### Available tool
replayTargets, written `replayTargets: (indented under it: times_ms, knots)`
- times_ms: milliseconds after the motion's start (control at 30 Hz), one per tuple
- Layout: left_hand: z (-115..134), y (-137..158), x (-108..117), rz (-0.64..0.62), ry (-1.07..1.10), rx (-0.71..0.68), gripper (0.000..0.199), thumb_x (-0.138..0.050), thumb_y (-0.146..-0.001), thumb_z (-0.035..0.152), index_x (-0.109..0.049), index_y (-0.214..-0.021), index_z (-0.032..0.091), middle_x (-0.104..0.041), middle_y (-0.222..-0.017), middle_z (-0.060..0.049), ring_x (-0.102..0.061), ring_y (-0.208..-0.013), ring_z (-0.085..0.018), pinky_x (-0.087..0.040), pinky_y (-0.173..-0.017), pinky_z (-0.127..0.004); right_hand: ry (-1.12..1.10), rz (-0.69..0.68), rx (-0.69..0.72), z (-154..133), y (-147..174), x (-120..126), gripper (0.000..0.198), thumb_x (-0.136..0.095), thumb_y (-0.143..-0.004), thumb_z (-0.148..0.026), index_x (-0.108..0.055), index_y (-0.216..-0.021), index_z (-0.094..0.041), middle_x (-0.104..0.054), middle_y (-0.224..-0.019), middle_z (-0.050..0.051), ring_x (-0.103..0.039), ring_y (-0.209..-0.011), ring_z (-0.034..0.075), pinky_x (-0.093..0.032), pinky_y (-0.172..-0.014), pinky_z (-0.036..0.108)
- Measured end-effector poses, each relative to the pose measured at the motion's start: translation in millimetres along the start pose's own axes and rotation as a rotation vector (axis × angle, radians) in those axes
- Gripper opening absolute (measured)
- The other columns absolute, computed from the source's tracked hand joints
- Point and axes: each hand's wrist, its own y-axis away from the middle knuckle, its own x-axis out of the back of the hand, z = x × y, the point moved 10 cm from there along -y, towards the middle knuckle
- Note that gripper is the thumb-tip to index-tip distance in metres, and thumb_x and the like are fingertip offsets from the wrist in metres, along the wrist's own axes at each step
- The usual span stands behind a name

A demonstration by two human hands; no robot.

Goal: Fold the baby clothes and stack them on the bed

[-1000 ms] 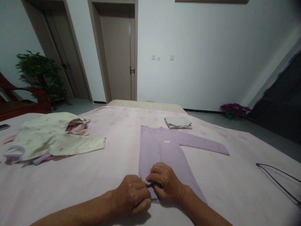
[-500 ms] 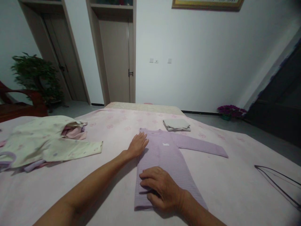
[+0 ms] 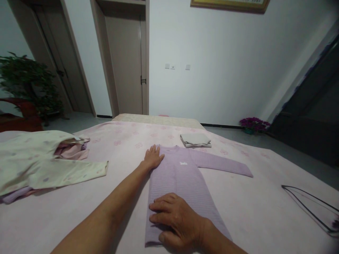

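A lilac striped long-sleeved top (image 3: 182, 176) lies flat on the pink bedspread (image 3: 127, 141), its left side folded in and its right sleeve stretched out to the right. My left hand (image 3: 153, 157) rests flat, fingers apart, on the folded shoulder near the collar. My right hand (image 3: 177, 220) presses palm-down on the lower hem, fingers spread. Neither hand grips the cloth.
A pile of pale yellow and pink clothes (image 3: 45, 160) lies at the left. A small folded beige cloth (image 3: 195, 139) sits beyond the collar. A thin black wire hanger (image 3: 309, 206) lies at the right. Doors, a plant (image 3: 26, 84) and potted flowers (image 3: 254, 124) stand beyond the bed.
My left hand left the hem, where both hands were pinching the cloth, and slid up the folded edge to the shoulder. My right hand flattened on the hem.
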Motion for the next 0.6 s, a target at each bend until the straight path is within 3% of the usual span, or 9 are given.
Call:
replayTargets:
  times_ms: [167,300,433,600]
  knots:
    - [-5.8,-5.5,-4.0,-0.007,-0.006,0.014,0.075,-0.023,-0.099,0.06,-0.019,-0.159,0.017,-0.01,-0.166,-0.019,-0.014,-0.153,-0.034,-0.017,-0.119,-0.056,0.001,-0.067,-0.014,-6.2,-0.2,2.4,0.046,-0.059,-0.088,-0.047,-0.059,-0.125,-0.02,-0.058,-0.14,0.01,-0.053,-0.126,0.026,-0.034,-0.112,0.045]
    - [-6.0,-6.5,-4.0,0.009,-0.012,0.01,0.075,-0.023,-0.099,0.061,-0.019,-0.159,0.018,-0.011,-0.166,-0.018,-0.016,-0.153,-0.034,-0.018,-0.118,-0.057,0.02,-0.186,-0.042,-15.2,1.2,2.5,0.055,-0.058,-0.093,-0.044,-0.047,-0.142,-0.023,-0.048,-0.152,0.012,-0.04,-0.141,0.025,-0.022,-0.121,0.048]
    - [-3.2,-0.2,4.4,0.072,-0.027,0.014,0.071,-0.028,-0.099,0.058,-0.027,-0.157,0.018,-0.022,-0.164,-0.018,-0.022,-0.151,-0.036,-0.018,-0.118,-0.057,0.001,-0.248,-0.057,-24.5,2.8,2.9,0.062,-0.055,-0.097,-0.041,-0.034,-0.153,-0.023,-0.036,-0.16,0.011,-0.027,-0.15,0.024,-0.016,-0.124,0.047]
    - [11.0,22.0,29.7,0.203,-0.055,-0.023,0.055,-0.028,-0.102,0.038,-0.042,-0.149,0.011,-0.035,-0.159,-0.018,-0.021,-0.151,-0.033,-0.008,-0.122,-0.052,-0.025,-0.254,-0.09,-27.9,4.4,-0.5,0.068,-0.055,-0.098,-0.042,-0.026,-0.157,-0.023,-0.032,-0.162,0.009,-0.021,-0.152,0.023,-0.01,-0.126,0.046]
